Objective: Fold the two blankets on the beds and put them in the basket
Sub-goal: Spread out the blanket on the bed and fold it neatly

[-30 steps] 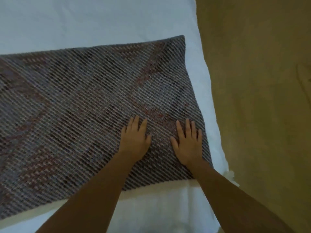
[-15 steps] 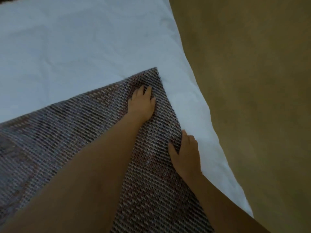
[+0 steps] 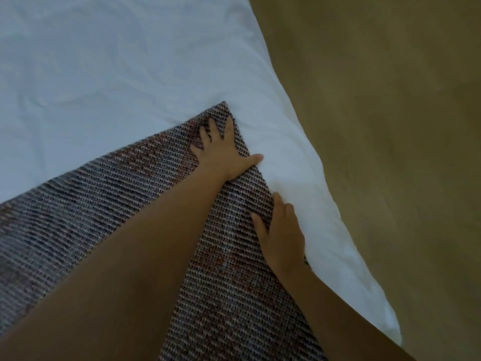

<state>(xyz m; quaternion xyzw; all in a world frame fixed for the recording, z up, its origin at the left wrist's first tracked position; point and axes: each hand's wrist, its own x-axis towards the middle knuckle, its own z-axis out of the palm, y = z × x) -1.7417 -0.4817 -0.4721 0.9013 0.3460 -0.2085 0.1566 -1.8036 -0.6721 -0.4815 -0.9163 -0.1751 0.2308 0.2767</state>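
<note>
No legible text or labels anywhere.

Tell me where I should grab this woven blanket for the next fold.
Probably the far corner of the blanket, just beyond your left hand. It lies flat and free on the white sheet, so pinch it from the right edge, thumb on top and fingers slid beneath. Your right hand rests along that edge.

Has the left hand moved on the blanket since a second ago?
Yes. The left hand has slid forward over the woven blanket, from beside the right hand to the blanket's far corner, which lies on the white sheet.
</note>
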